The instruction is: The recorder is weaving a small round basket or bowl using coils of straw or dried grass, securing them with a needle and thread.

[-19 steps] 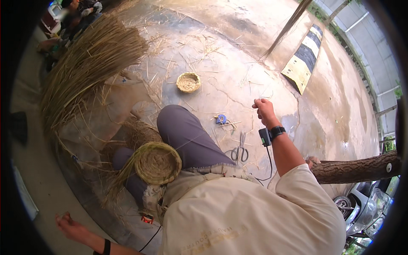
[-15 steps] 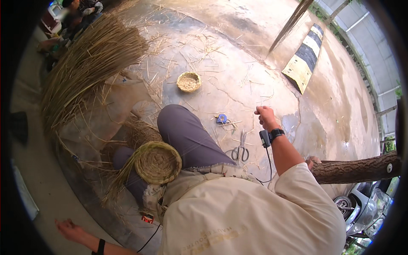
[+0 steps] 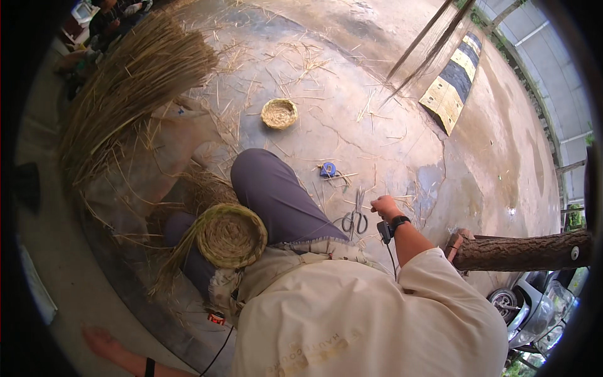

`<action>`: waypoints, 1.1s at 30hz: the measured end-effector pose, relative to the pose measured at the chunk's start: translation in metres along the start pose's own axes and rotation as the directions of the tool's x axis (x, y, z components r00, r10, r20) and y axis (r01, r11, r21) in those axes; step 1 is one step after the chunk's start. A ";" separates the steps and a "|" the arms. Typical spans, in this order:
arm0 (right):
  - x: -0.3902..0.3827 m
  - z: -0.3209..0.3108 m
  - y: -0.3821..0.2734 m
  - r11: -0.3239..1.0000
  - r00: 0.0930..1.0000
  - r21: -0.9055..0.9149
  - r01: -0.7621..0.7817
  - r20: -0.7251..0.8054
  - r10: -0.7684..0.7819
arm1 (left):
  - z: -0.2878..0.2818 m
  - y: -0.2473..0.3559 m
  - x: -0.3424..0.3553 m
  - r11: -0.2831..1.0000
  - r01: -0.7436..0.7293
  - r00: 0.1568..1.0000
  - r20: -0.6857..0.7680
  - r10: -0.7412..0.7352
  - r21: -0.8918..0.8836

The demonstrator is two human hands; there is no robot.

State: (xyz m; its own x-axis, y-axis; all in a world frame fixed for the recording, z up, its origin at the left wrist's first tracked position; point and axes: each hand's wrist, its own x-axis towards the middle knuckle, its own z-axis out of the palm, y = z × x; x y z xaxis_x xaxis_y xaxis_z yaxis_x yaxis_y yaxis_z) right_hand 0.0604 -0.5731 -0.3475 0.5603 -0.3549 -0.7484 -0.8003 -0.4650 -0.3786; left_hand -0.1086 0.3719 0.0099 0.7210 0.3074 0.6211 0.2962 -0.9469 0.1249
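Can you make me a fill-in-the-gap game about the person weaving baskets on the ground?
1. The half-woven basket rests on the person's ____.
2. The tool on the ground beside the right hand is a pair of ____.
3. The small finished basket sits on the concrete ____.
4. The striped block is black and ____.

Missing words: lap; scissors; floor; yellow

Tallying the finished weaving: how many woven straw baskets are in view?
2. A small basket sits alone on the concrete floor ahead of the raised knee; a larger one rests on the person's lap. Others may be hidden under the straw pile.
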 end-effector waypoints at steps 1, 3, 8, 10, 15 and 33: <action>-0.013 -0.004 -0.020 0.984 0.997 -0.158 0.079 0.033 -0.075 | -0.011 0.017 0.007 0.990 -0.133 0.988 0.074 0.137 -0.056; -0.004 -0.020 -0.033 0.820 0.957 -0.494 0.289 0.142 -0.251 | -0.007 0.087 0.024 0.979 0.041 0.982 0.187 -0.003 -0.201; -0.086 -0.062 -0.136 0.528 0.874 -0.767 0.364 0.086 -0.478 | 0.003 0.249 0.007 0.890 0.221 0.945 0.315 -0.093 -0.399; -0.144 -0.077 -0.190 0.494 0.777 -0.688 0.532 0.166 -0.607 | 0.006 0.321 0.004 0.848 -0.048 0.921 0.305 0.242 -0.527; -0.283 -0.032 -0.277 0.128 0.097 0.279 0.952 0.123 -0.988 | 0.040 0.429 -0.003 0.608 -0.112 0.656 0.401 0.640 -0.786; -0.315 0.069 -0.303 0.547 0.294 0.651 0.525 0.465 -0.835 | 0.073 0.424 -0.012 0.544 0.148 0.764 0.445 0.467 -0.826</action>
State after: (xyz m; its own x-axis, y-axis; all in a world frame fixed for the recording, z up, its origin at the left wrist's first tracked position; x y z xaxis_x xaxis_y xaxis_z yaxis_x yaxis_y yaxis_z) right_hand 0.1118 -0.2639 -0.0342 0.7336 0.6612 -0.1568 -0.2830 0.0874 -0.9551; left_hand 0.0536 -0.0266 -0.0010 0.9679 -0.1661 0.1888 -0.2497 -0.5474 0.7987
